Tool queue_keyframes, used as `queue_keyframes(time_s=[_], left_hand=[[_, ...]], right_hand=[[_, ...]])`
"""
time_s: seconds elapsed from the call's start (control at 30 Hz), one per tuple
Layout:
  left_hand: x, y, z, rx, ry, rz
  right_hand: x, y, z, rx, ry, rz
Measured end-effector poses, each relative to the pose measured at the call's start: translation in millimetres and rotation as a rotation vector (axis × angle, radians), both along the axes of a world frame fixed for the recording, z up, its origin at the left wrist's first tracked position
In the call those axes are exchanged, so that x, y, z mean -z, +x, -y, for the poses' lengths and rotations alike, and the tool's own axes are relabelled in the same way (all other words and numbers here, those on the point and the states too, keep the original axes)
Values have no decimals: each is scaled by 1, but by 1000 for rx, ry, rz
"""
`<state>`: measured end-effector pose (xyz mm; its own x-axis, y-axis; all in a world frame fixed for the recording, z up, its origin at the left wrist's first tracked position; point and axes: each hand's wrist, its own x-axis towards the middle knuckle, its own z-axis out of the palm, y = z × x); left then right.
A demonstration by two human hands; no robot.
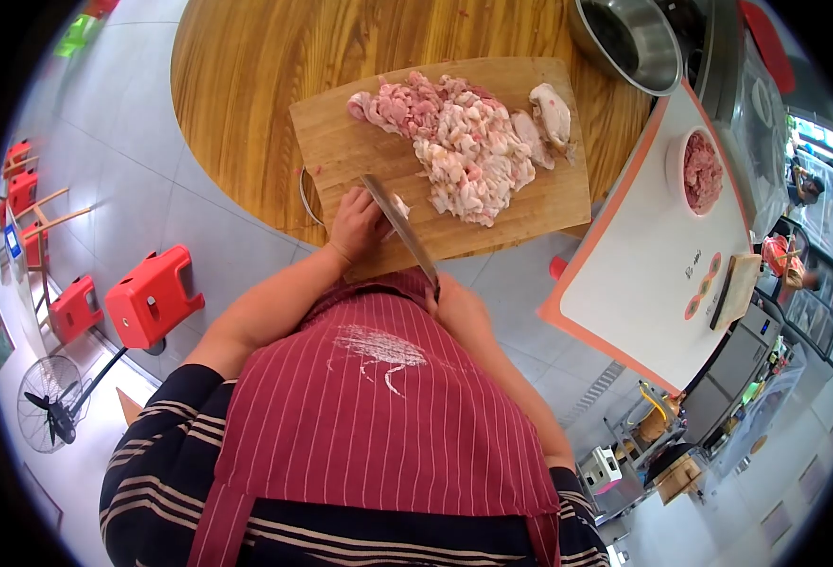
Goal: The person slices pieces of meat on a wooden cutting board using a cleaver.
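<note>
A cleaver-like kitchen knife (399,225) is held in my right hand (450,304), its blade slanting up and left over the near part of the wooden cutting board (341,156). On the blade's left, my left hand (360,227) rests on the board with its fingers curled in. A small pale piece of meat (401,205) shows at the blade, partly covered by the knife and fingers. Farther up the board lies a big heap of cut, fatty pink meat (473,146). Two larger uncut pieces (553,113) sit at the heap's right.
The board lies on a round wooden table (246,113), overhanging its near edge. A steel bowl (629,42) stands at the upper right. On a white table (624,274) are a bowl of minced meat (702,175) and a small board (740,291). Red stools (152,298) and a fan (50,406) stand left.
</note>
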<state>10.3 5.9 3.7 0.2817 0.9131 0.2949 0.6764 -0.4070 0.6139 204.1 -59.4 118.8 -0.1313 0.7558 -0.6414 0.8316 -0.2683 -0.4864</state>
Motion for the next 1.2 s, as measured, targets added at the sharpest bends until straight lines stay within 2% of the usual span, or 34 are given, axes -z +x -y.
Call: queue_keyframes(time_s=[0.17,0.27,0.43,0.57,0.63,0.73,0.87,0.97,1.07,1.13,1.2], left_hand=[[1,0,-3,8,-15,-8],[-3,2,-7,-14,103,-24],[2,3,-3,-22,26,-10],[0,3,-1,-15,-69,-7],[-2,3,-6,-7,56,-32],[1,4,-7,-55,26,-78],[-5,5,-6,-60,71,-45],[-1,5,-3,-47,-3,-30],[1,6,-3,-50,9,-44],[0,6,-7,-56,74,-52],[4,7,-4,-65,57,-71]], right_hand=[[20,-17,-25,33,41,-63],[32,-13,-21,18,92,-73],[11,18,7,-34,-45,-43],[16,1,-16,34,-81,-30],[32,-15,-39,23,81,-195],[40,-26,-55,-19,86,-126],[37,5,-15,15,87,-200],[22,20,1,-1,-47,-93],[25,7,-18,-19,-146,-28],[45,-14,-44,-54,23,-71],[40,-36,-76,-68,-5,-38]])
